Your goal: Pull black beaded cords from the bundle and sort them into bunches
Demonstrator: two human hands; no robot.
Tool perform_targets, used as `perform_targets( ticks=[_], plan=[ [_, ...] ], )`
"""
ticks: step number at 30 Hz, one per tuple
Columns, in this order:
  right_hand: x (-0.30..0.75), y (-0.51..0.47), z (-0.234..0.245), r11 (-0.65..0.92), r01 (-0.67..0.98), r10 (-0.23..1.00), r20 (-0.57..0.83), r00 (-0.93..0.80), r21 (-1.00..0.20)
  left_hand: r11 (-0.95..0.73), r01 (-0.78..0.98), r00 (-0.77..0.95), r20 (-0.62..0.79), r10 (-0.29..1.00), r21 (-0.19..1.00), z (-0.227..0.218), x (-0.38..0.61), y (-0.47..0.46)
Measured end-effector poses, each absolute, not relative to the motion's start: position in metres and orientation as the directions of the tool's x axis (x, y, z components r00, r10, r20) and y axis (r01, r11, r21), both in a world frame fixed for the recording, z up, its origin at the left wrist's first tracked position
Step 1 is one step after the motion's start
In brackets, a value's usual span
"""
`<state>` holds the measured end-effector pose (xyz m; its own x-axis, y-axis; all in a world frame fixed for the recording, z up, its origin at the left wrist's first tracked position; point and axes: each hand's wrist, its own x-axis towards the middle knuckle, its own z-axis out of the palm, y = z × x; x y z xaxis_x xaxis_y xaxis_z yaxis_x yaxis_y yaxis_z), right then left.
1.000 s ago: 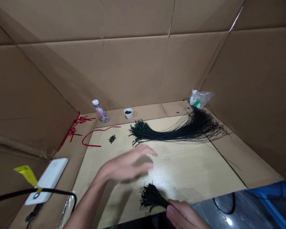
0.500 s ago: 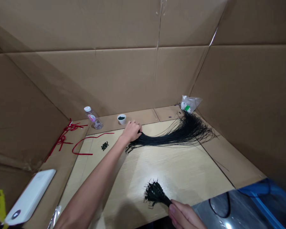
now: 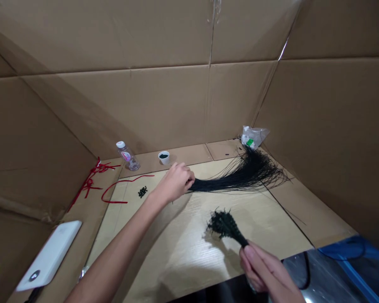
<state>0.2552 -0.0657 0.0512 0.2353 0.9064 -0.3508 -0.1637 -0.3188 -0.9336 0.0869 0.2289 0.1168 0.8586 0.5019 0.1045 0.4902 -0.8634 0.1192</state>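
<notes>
My left hand (image 3: 180, 181) closes around the near end of a long bundle of black strands (image 3: 227, 183) lying on the board. The bundle's left tips are hidden beneath the hand. From there the strands fan out to the right into a loose, bushy end. Lower down, over the front of the board, my right hand (image 3: 265, 265) pinches the thin neck of a black strand bunch (image 3: 225, 225). Its thick, frayed-looking head points up and left. The rest of this bunch is hidden by the hand.
Behind the left hand are a small white cup (image 3: 164, 158) with dark bits in it and a clear bottle (image 3: 128, 156). Left of them lie red cords (image 3: 113, 202), small dark pieces (image 3: 142, 192) and a white device (image 3: 52, 254). A plastic bag (image 3: 254, 136) sits at the far right corner.
My left hand has come slightly right and now covers the bundle's left tips. My right hand has risen and shifted right with the strand bunch.
</notes>
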Motion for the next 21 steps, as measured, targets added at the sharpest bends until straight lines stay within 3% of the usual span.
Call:
perform_targets(
  ticks=[5, 12, 16, 21],
  plan=[
    [0.263, -0.024, 0.078, -0.123, -0.067, 0.955, -0.136, 0.265, -0.99, -0.895, 0.446, 0.886, 0.136, 0.442, 0.008, 0.134, 0.062, 0.146],
    [0.219, 0.017, 0.078, 0.04, 0.039, 0.999, 0.041, 0.01, -0.998, -0.945, 0.325, 0.908, 0.27, 0.32, 0.024, 0.149, 0.024, 0.07],
    [0.199, 0.004, 0.073, -0.009, 0.083, 0.987, -0.022, -0.161, -0.996, -0.937, 0.335, 0.863, 0.369, 0.346, 0.096, 0.155, -0.002, 0.07],
    [0.194, -0.015, 0.069, -0.054, 0.118, 0.985, -0.072, -0.155, -0.992, -0.901, 0.35, 0.811, 0.399, 0.428, 0.256, 0.145, -0.032, 0.076]
  ],
)
